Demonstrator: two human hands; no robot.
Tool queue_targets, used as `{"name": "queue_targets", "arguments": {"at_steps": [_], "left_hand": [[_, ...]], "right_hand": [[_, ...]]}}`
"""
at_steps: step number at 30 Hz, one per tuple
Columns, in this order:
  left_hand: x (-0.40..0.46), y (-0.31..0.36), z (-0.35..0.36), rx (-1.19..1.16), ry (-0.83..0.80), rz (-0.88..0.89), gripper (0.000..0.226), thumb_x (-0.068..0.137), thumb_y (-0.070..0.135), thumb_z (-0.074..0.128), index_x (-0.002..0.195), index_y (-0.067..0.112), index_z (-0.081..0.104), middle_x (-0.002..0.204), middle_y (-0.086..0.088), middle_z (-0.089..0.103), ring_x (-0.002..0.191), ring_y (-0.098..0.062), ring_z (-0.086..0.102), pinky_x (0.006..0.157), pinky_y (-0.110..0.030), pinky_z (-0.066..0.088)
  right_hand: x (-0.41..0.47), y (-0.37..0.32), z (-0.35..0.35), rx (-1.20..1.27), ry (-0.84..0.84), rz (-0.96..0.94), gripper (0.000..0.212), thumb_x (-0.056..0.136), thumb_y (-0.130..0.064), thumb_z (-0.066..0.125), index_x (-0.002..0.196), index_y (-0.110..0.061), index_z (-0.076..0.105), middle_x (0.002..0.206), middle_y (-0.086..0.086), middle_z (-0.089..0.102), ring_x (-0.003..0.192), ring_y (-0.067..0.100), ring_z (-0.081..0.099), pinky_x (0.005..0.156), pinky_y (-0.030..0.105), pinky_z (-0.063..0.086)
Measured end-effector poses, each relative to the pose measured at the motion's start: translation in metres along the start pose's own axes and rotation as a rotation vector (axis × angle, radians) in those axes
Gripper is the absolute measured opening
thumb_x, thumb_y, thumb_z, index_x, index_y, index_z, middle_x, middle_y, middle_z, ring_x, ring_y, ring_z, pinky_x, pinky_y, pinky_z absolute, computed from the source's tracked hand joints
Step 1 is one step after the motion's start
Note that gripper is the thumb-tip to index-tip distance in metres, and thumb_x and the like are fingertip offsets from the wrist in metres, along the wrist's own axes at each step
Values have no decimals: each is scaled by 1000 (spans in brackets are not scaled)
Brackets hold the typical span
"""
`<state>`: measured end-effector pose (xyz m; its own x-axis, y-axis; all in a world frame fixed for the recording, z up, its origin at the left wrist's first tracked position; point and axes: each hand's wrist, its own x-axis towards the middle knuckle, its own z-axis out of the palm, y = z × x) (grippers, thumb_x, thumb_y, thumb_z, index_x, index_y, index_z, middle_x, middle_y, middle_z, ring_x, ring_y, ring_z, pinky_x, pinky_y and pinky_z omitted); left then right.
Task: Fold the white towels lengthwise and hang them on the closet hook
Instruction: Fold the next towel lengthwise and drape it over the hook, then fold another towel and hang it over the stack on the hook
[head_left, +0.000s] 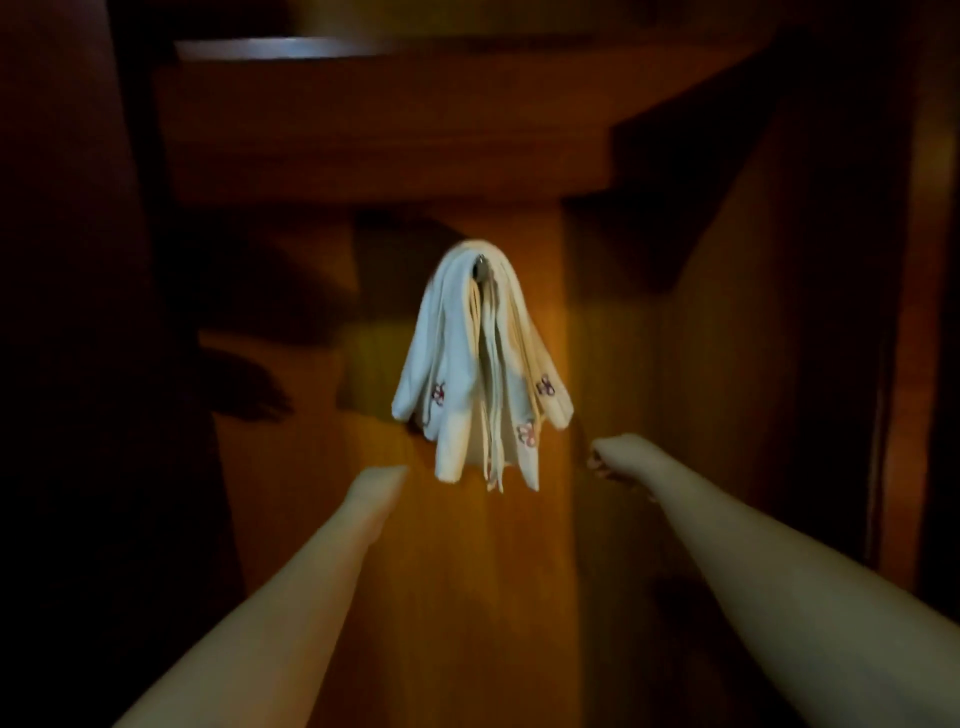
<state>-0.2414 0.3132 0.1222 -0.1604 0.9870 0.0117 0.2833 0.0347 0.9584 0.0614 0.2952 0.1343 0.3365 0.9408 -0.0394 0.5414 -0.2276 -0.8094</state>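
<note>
Left grip (382, 480) state indeterminate; right grip (610, 457) curled, apparently empty. White towels (467, 364) hang folded over closet hook (483, 270), untouched.

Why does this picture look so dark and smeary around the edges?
Head view: one warm patch of light falls on the white towels and the wood panel behind them; the closet's sides sink into shadow. Both hands, left and right, are motion-blurred, and the wide lens stretches the forearms.
</note>
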Motion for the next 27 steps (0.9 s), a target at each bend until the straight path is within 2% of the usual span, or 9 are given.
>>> {"name": "queue_targets", "arguments": {"at_steps": [1, 3, 6, 8, 11, 15, 16, 19, 27], "left_hand": [[-18, -7, -2, 65, -39, 13, 36, 102, 21, 52, 132, 2, 55, 95, -5, 62, 77, -17, 57, 66, -26, 41], [-48, -32, -3, 220, -104, 50, 43, 101, 22, 52, 141, 5, 49, 109, -8, 64, 85, -17, 57, 74, -26, 38], [-94, -61, -9, 348, -216, 118, 37, 99, 21, 55, 134, 12, 56, 95, -5, 65, 66, -13, 52, 64, -27, 40], [-124, -82, -6, 422, -331, 161, 40, 98, 21, 56, 138, 16, 54, 109, -3, 64, 77, -15, 59, 72, -30, 46], [-164, -117, 8, 524, -474, 193, 50, 101, 28, 55, 149, 22, 43, 144, -2, 52, 123, -18, 55, 95, -30, 44], [-206, -161, 48, 581, -591, 203, 55, 99, 36, 59, 150, 29, 40, 141, 0, 53, 110, -13, 57, 87, -35, 50], [-216, -173, 61, 610, -622, 216, 56, 98, 38, 59, 150, 31, 39, 142, 3, 51, 115, -15, 56, 89, -34, 49], [-241, -204, 107, 696, -752, 245, 59, 98, 39, 59, 152, 30, 36, 155, 0, 40, 138, -21, 42, 94, -29, 38], [-328, -244, 263, 851, -1069, 336, 58, 96, 44, 58, 150, 32, 39, 157, 4, 36, 137, -17, 42, 92, -26, 34]], "right_hand": [[-16, 14, 4, -63, -28, -6, 27, 99, -28, 50, 80, -15, 64, 83, 2, 64, 72, 16, 55, 60, 27, 38], [-48, 41, 13, -151, -63, -37, 29, 101, -32, 48, 89, -13, 67, 98, 6, 66, 86, 19, 59, 72, 30, 43], [-102, 84, 25, -208, -56, -84, 34, 103, -36, 46, 120, -14, 66, 116, 4, 64, 105, 19, 59, 86, 31, 41], [-137, 115, 30, -255, -66, -90, 41, 103, -40, 47, 136, -18, 59, 130, 2, 61, 115, 18, 57, 88, 30, 41], [-187, 166, 37, -320, -113, -91, 46, 102, -46, 48, 141, -23, 54, 139, -1, 58, 115, 14, 56, 90, 29, 42], [-253, 255, 42, -389, -145, -8, 52, 100, -51, 51, 145, -27, 49, 152, -2, 47, 137, 18, 46, 111, 37, 37], [-269, 280, 43, -418, -148, 17, 52, 99, -51, 52, 146, -27, 49, 152, -2, 46, 138, 19, 45, 113, 36, 36], [-314, 351, 40, -452, -151, 107, 54, 99, -50, 53, 146, -23, 49, 153, 0, 46, 139, 19, 42, 110, 28, 30], [-403, 506, -14, -453, -156, 364, 55, 99, -45, 55, 148, -22, 46, 156, -1, 42, 143, 19, 39, 116, 34, 30]]}}
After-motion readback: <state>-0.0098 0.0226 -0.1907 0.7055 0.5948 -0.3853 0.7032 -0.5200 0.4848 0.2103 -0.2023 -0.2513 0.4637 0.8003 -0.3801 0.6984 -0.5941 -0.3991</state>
